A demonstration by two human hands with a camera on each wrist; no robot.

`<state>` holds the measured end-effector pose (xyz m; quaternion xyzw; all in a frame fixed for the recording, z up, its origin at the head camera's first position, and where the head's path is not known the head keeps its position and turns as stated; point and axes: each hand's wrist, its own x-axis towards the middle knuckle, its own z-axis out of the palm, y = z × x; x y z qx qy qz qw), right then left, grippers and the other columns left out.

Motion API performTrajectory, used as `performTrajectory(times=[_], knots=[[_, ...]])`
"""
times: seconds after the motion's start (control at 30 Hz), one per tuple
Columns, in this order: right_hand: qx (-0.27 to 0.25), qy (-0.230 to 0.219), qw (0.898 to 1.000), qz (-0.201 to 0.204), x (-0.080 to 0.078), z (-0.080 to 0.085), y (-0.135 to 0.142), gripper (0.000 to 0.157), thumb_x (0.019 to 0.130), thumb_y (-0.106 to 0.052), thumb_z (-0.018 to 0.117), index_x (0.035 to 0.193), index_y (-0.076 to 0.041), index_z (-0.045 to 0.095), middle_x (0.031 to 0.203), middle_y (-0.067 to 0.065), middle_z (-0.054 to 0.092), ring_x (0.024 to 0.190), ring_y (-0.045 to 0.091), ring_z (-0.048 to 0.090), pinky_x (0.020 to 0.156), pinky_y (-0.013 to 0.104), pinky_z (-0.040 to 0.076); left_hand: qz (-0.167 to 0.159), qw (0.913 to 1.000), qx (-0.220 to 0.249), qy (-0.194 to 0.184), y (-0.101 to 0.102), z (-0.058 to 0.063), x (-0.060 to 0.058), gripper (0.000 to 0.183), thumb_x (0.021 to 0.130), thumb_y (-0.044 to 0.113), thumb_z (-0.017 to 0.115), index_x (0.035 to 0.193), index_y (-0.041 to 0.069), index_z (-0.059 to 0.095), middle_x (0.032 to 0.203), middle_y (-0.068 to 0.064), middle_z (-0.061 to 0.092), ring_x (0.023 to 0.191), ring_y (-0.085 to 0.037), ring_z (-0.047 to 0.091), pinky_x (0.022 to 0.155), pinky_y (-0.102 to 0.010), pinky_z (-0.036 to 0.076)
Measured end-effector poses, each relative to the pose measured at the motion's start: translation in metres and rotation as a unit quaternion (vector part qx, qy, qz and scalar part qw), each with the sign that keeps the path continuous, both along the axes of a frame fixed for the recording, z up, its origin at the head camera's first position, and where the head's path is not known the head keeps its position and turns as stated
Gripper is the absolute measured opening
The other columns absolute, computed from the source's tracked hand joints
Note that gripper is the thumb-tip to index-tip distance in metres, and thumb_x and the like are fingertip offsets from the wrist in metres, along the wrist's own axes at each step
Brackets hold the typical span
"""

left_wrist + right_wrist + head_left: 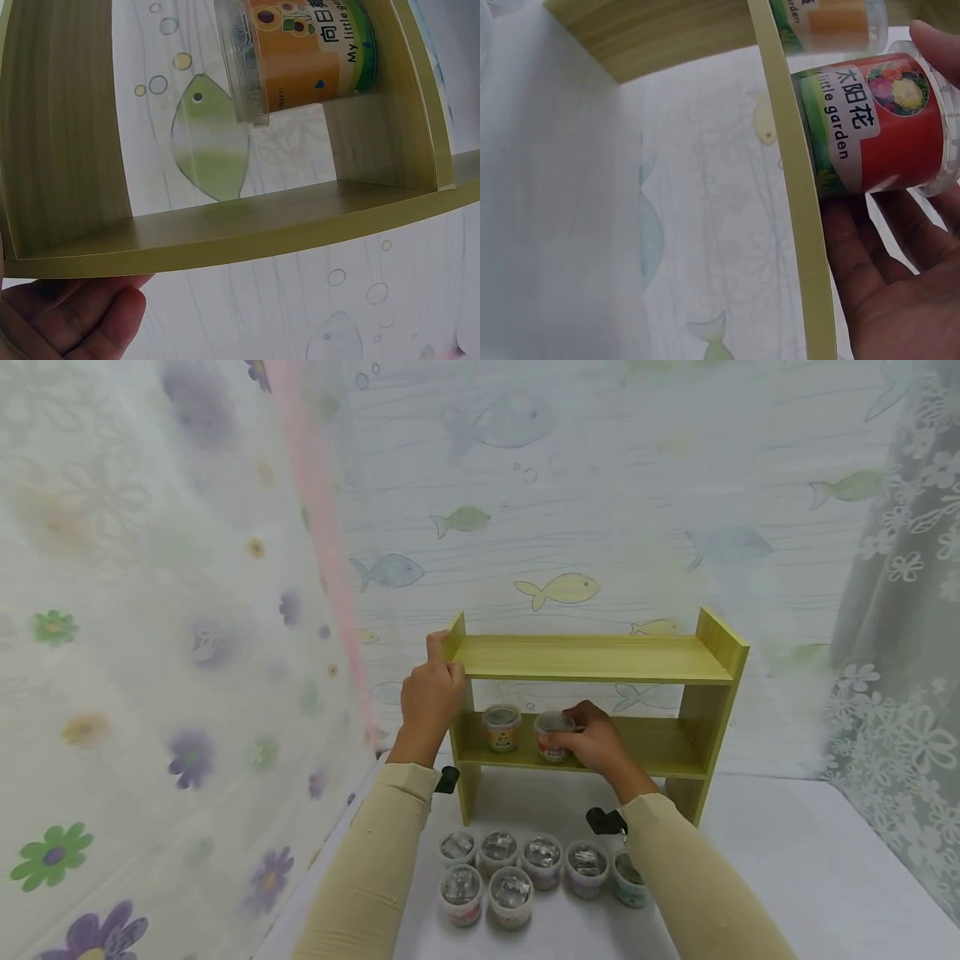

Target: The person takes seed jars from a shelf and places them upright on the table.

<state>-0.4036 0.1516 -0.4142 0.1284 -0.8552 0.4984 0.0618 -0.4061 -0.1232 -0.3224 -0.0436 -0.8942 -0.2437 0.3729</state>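
A small yellow-green wooden shelf (592,658) stands on the white table. My left hand (433,695) grips its left side panel near the top, and in the left wrist view the fingers (112,319) lie along the panel's outer face. On the middle board, my right hand (596,742) holds a clear-lidded plastic cup with a red label (904,124) between thumb and fingers. The cup's base is right at the board's front edge. To its left stands an orange-labelled cup (502,729) with sunflowers printed on it (307,56).
Several more lidded cups (542,853) stand grouped on the table in front of the shelf, the rightmost (628,885) partly hidden by my right sleeve. A fish-patterned curtain (555,510) hangs behind the shelf, and a flowered one (165,677) on the left.
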Motion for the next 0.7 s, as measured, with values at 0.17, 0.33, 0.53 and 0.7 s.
performTrajectory(times=[0.17, 0.33, 0.53, 0.7], knots=[[0.002, 0.010, 1.000, 0.003, 0.005, 0.001, 0.001, 0.070, 0.085, -0.046, 0.082, 0.135, -0.005, 0.055, 0.131, 0.018, 0.059, 0.111, 0.033, 0.062, 0.082, 0.040, 0.055, 0.001, 1.0000, 0.002, -0.005, 0.000, 0.001, 0.002, 0.049, 0.102, 0.023, 0.041, 0.151, 0.023, 0.037, 0.050, -0.007, 0.043, 0.041, -0.023, 0.033, 0.041, -0.037, 0.027], [-0.001, 0.012, 1.000, 0.015, 0.009, 0.001, 0.003, 0.065, 0.086, -0.045, 0.082, 0.130, -0.006, 0.056, 0.127, 0.015, 0.058, 0.105, 0.030, 0.063, 0.078, 0.038, 0.055, 0.002, 1.0000, 0.003, 0.004, 0.000, 0.002, 0.001, 0.049, 0.102, 0.022, 0.043, 0.150, 0.022, 0.039, 0.051, -0.008, 0.045, 0.041, -0.024, 0.034, 0.041, -0.037, 0.027], [0.002, 0.001, 1.000, 0.012, 0.015, 0.002, 0.005, 0.069, 0.084, -0.049, 0.083, 0.132, -0.009, 0.055, 0.124, 0.015, 0.062, 0.103, 0.028, 0.064, 0.079, 0.038, 0.055, 0.003, 1.0000, 0.002, 0.009, 0.000, -0.001, -0.002, 0.049, 0.102, 0.022, 0.042, 0.150, 0.022, 0.038, 0.051, -0.008, 0.047, 0.041, -0.023, 0.035, 0.040, -0.036, 0.027], [0.001, 0.003, 1.000, 0.014, 0.020, 0.001, 0.007, 0.070, 0.085, -0.048, 0.083, 0.134, -0.007, 0.053, 0.123, 0.018, 0.063, 0.106, 0.030, 0.064, 0.079, 0.039, 0.055, -0.001, 1.0000, 0.001, 0.010, 0.001, -0.002, -0.003, 0.049, 0.102, 0.021, 0.043, 0.151, 0.022, 0.038, 0.050, -0.007, 0.045, 0.040, -0.022, 0.033, 0.039, -0.036, 0.026]])
